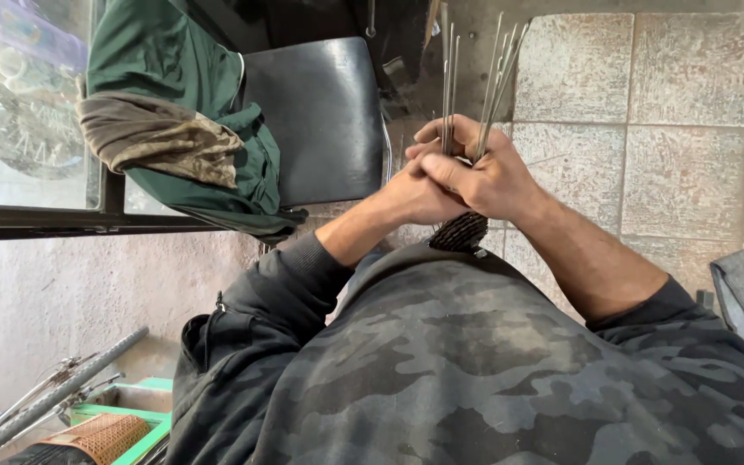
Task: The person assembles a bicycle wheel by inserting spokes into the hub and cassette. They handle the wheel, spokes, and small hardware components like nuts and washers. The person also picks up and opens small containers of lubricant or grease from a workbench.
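Both hands (pixel 462 176) clasped round thin metal rods (pixel 488 73), black chair (pixel 320 112) nr.

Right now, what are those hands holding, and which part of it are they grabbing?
Both hands, the left hand and right hand, clasp a bundle of thin metal rods near its lower end; the dark bottom tips poke out beneath them.

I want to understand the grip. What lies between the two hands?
In the head view, a bundle of thin metal rods is clasped between left hand and right hand.
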